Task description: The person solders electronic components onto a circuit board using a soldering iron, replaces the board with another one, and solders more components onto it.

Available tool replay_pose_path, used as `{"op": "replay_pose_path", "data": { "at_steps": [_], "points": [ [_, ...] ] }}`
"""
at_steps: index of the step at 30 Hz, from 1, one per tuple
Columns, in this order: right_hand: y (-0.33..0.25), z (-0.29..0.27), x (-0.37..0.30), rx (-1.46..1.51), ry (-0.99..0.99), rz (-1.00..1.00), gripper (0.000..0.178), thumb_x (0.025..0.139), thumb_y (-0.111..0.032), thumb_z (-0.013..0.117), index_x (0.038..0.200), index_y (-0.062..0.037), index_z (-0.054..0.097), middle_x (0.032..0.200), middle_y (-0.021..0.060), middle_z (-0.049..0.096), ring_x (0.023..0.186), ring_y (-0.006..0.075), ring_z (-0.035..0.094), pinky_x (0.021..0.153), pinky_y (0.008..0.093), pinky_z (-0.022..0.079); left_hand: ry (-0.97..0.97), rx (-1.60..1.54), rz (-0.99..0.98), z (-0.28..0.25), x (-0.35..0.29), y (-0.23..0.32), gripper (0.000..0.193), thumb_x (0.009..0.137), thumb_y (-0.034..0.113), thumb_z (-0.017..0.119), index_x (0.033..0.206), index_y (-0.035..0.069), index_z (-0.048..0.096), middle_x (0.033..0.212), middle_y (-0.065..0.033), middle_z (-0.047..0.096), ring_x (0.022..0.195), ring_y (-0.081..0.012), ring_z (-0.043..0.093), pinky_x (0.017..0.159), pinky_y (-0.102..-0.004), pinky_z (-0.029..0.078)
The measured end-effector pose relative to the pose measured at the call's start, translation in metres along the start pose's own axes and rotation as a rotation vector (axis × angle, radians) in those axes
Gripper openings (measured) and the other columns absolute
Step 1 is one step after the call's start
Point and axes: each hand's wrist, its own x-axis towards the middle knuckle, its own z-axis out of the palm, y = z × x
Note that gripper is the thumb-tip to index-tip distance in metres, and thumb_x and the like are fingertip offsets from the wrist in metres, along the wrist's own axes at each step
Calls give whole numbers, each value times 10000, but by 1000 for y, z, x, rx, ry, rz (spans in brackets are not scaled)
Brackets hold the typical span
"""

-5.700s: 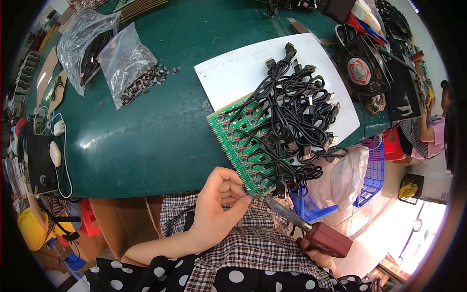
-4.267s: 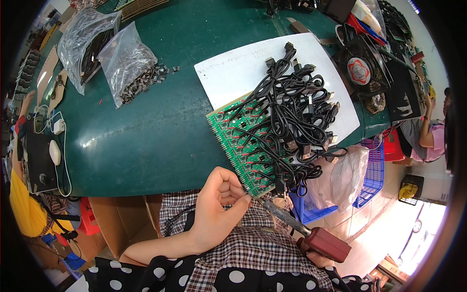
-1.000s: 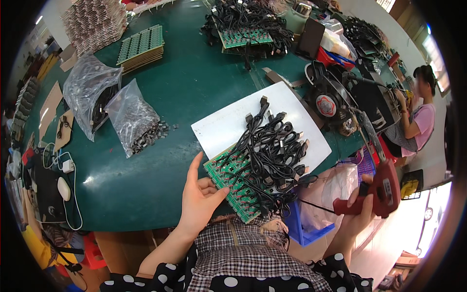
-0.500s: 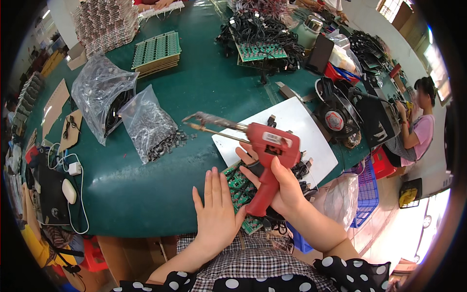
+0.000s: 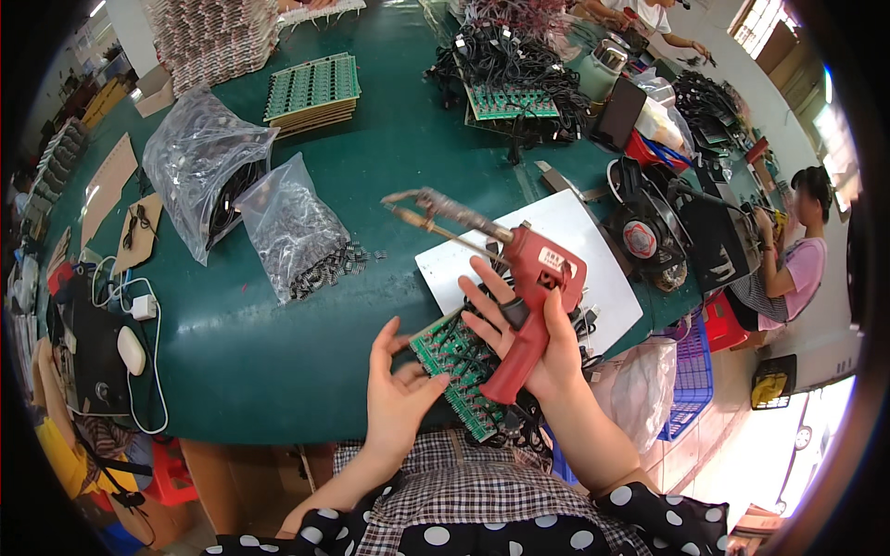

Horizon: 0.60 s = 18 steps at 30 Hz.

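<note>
My right hand (image 5: 558,366) holds a red soldering gun (image 5: 530,347) by its handle, the thumb over it and the other fingers spread behind. Its metal tip points to the far left, above the table. My left hand (image 5: 394,412) is closed at the left edge of a green circuit board panel (image 5: 471,400), thumb on top and fingers curled at the edge. Black cables lie over the panel, partly hidden by the gun and my right hand. Under them is a white board (image 5: 612,278).
Left of the white board lies a clear bag (image 5: 292,218) spilling small metal connectors, beside a larger plastic bag (image 5: 199,167). Farther back are stacked green panels (image 5: 313,88) and a cable heap (image 5: 510,65). A black fan-like device (image 5: 640,218) stands right. A co-worker (image 5: 802,250) sits far right.
My left hand has gone from flat with fingers outstretched to curled at the circuit board panel's edge. The soldering gun has shifted slightly right, and the panel shows more.
</note>
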Motion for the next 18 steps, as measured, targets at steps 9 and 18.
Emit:
{"op": "replay_pose_path", "data": {
  "at_steps": [9,18],
  "points": [
    [-71,-6,-42,500,-36,-168,666,852,-423,511,1373,-174,179,1392,220,190,1276,407,225,930,616,334,-286,831,345,13,-18,26,219,861,31,486,1074,-14,459,852,-46,612,677,-126,594,564,-273,465],
    [-74,-41,-88,466,-69,-149,652,847,-418,517,1371,-180,211,1389,172,231,1277,370,244,891,635,358,-175,143,152,-31,-16,31,349,864,71,460,1202,8,400,953,-59,595,806,-90,575,637,-208,457]
  ]
}}
